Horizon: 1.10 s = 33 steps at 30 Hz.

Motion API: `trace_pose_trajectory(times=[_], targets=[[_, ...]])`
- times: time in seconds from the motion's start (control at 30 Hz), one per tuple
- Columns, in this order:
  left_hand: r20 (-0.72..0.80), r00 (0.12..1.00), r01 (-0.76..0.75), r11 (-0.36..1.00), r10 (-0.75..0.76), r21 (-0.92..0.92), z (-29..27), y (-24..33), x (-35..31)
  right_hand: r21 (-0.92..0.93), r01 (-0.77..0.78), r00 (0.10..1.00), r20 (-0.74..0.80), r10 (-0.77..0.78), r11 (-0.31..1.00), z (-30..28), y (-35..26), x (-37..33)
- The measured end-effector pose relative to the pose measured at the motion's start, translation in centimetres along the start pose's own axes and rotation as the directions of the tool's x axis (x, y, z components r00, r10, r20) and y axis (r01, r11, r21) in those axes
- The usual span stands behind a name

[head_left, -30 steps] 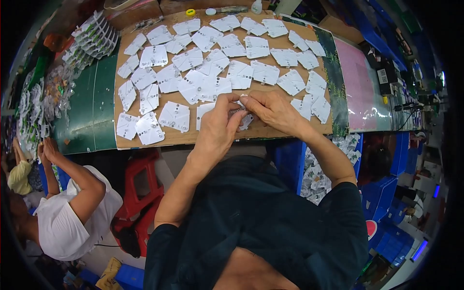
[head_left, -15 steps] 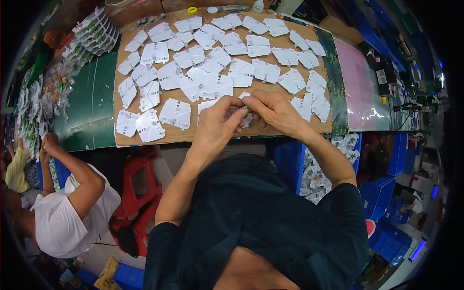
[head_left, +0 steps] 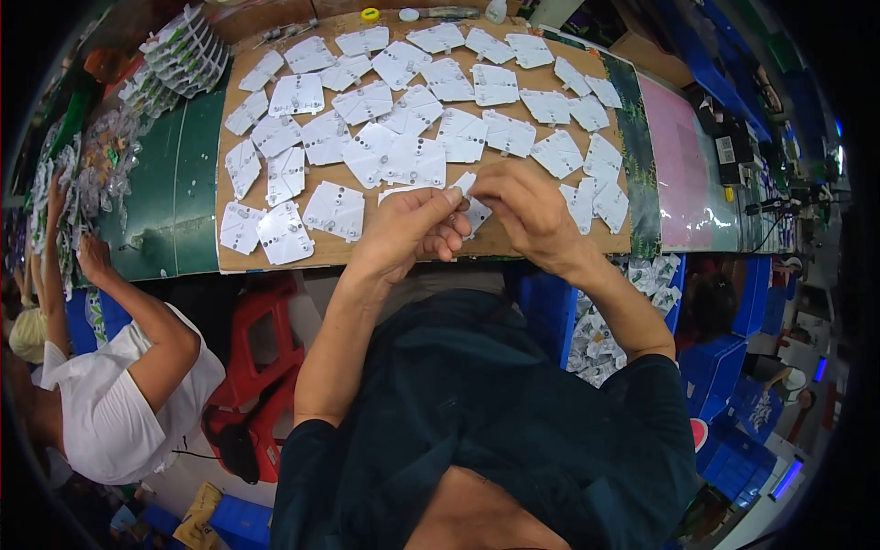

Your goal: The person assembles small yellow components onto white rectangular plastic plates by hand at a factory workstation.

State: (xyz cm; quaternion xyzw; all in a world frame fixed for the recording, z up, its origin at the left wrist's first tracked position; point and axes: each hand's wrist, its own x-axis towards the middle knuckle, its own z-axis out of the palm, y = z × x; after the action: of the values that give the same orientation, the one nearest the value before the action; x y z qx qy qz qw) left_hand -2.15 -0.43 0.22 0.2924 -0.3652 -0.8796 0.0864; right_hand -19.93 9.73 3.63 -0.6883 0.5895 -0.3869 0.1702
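White plate (head_left: 478, 216): between the hands, near the cardboard's (head_left: 318, 173) front edge; lying or lifted, cannot tell.
Left hand (head_left: 408, 229): loosely cupped, fingers half curled, thumb tip at the plate's upper corner; grip unconfirmed.
Right hand (head_left: 533, 218): fingers bent, tips beside that corner; any hold hidden.
Change: fingertips worked close together half a second ago; the left fingers have since loosened and the right hand has rotated, suggesting a shift of handling.
Surrounding plates (head_left: 335, 211): same layout.
Co-worker (head_left: 115, 403): left side, hands now apart near the parts heap (head_left: 108, 174).
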Motion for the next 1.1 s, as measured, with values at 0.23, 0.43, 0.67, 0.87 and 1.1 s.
trace_pose_trajectory(times=[0.23, 0.43, 0.67, 0.87, 1.1], targets=[[-0.066, 0.990, -0.125, 0.992, 0.124, -0.012, 1.3, -0.6, 0.2, 0.454, -0.490, 0.853, 0.072, 0.518, 0.744, -0.2, -0.8, 0.6], [-0.126, 0.957, -0.244, 0.958, 0.263, 0.151, 1.7, -0.9, -0.3, 0.243, -0.669, 0.740, 0.301, 0.601, 0.702, -0.1, -1.0, 2.2], [-0.144, 0.974, -0.206, 0.950, 0.175, -0.236, 1.1, -1.1, -0.4, 0.103, -0.242, 0.966, -0.071, 0.250, 0.965, 0.9, -1.7, 0.9], [0.165, 0.983, -0.010, 0.921, 0.080, -0.391, 0.5, 0.0, -1.2, -0.004, 0.112, 0.990, -0.084, -0.111, 0.994, 0.3, -0.7, 1.6], [0.036, 0.988, -0.149, 0.989, 0.149, -0.016, -0.5, 0.7, -0.8, 0.234, -0.025, 0.997, 0.076, 0.007, 0.972, -0.3, -0.5, 3.0]])
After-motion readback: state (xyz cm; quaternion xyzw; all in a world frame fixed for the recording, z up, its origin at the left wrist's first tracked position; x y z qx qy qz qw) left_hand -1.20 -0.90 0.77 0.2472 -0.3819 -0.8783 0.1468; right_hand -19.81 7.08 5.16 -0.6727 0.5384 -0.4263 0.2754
